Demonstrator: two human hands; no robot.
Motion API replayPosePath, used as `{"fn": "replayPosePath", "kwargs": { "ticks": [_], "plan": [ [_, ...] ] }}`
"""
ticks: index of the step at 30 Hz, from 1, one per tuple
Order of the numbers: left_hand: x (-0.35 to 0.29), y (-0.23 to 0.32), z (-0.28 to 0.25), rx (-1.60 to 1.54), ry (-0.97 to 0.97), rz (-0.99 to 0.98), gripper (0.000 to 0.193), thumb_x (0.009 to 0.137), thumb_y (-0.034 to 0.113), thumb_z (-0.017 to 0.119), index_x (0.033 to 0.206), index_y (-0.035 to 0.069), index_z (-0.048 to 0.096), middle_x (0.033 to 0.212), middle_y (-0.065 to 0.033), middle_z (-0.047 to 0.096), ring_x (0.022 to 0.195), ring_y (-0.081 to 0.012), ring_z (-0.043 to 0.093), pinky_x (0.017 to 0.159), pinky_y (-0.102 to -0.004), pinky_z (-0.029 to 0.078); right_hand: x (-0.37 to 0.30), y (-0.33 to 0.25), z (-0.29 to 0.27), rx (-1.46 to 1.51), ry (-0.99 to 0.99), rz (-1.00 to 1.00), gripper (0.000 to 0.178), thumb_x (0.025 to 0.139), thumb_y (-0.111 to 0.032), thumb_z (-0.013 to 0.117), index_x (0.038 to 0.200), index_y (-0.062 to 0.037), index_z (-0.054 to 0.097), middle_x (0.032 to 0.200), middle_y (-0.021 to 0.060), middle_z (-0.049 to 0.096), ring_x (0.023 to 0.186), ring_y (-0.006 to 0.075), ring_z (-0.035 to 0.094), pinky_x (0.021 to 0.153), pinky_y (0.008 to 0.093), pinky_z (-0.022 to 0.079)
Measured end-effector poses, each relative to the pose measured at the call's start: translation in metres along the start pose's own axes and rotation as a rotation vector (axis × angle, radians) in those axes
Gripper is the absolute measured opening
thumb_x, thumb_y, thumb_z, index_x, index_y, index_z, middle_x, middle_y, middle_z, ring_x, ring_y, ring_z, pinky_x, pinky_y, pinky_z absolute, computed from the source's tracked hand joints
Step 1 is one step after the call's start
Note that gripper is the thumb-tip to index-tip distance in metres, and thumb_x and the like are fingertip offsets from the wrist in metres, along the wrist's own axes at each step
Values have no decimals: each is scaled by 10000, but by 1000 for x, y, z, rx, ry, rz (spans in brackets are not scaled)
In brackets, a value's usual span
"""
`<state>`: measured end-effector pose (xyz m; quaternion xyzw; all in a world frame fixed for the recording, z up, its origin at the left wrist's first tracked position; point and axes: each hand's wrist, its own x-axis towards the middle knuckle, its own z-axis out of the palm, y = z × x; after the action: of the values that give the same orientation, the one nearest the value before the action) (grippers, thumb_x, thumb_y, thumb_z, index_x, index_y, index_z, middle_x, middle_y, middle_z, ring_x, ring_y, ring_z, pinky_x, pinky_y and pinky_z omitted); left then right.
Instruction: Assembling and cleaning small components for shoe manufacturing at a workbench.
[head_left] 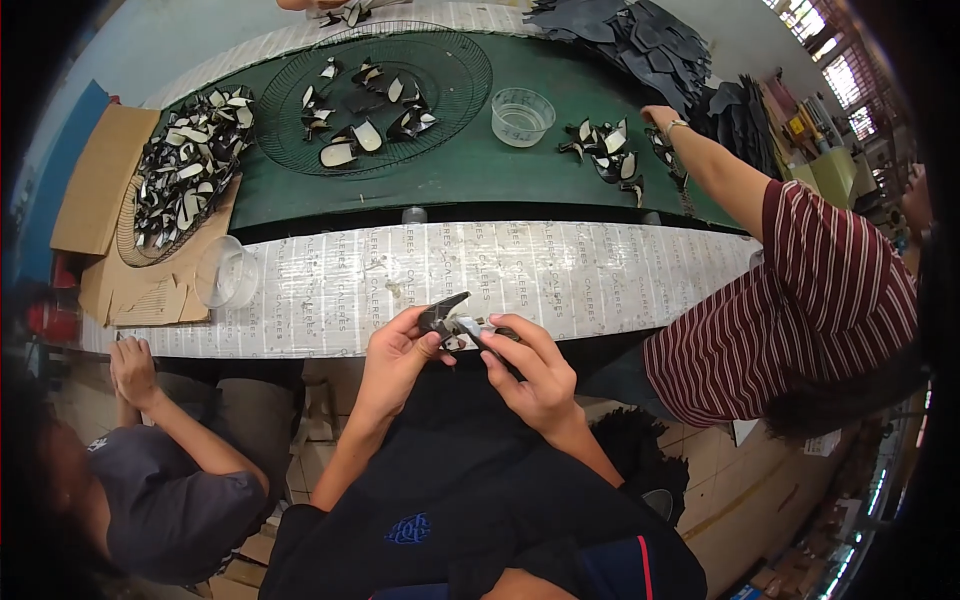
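Just past the near edge of the white table strip, both my hands come together. My left hand (392, 362) pinches a small black leather-like piece with a pale lining (441, 318), one dark pointed end sticking up. From the other side my right hand (537, 375) has its fingers closed at the pale part of that piece. A dark edge also shows by the right fingers; whether it belongs to the same piece I cannot tell. Similar black-and-pale pieces (614, 150) lie loose on the green table, and others sit in a round wire tray (275, 120).
A heaped wire basket (128, 240) of such pieces rests on cardboard (85, 205) at left. Clear plastic tubs (228, 275) stand left and far centre. A co-worker's arm (725, 160) reaches from the right near stacked black sheets (640, 50). Another person's hands (135, 370) are at left.
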<state>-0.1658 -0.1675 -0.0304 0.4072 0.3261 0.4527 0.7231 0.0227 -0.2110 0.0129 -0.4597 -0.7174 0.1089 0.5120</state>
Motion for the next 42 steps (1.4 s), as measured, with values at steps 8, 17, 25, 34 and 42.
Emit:
{"fn": "replayPosePath", "kwargs": {
  "ticks": [8,17,25,34,42],
  "plan": [
    [-5,7,5,-22,-34,-37,365,956,137,618,1257,-51,531,1078,-123,660,918,-178,660,745,-285,567,-2,-4,3,-12,-26,-35,301,771,53,737,1063,8,680,1149,179,635,921,253,683,742,288,566],
    [-4,6,5,-58,-27,-64,377,969,165,602,1269,-46,518,1091,-127,658,939,-196,667,782,-303,579,-2,-6,-8,544,7,394,245,877,18,660,1121,35,643,1197,163,605,1029,202,638,793,291,556],
    [-3,10,8,-36,-18,-98,372,989,134,560,1309,-45,498,1111,-116,653,939,-190,669,777,-289,576,4,2,-13,410,43,372,235,873,11,664,1108,28,656,1178,166,617,1018,228,647,821,324,552],
    [-1,8,10,-8,-3,-70,358,964,82,595,1284,-63,528,1117,-109,648,955,-156,640,812,-299,571,18,9,-11,59,-88,36,269,800,42,714,1066,14,688,1154,176,648,895,211,677,700,264,549],
    [2,10,12,11,-11,-51,369,959,84,605,1289,-63,534,1120,-108,645,980,-160,635,805,-303,575,21,9,-8,37,-94,11,277,803,33,718,1077,6,688,1156,173,645,844,220,676,688,283,554]
  ]
}}
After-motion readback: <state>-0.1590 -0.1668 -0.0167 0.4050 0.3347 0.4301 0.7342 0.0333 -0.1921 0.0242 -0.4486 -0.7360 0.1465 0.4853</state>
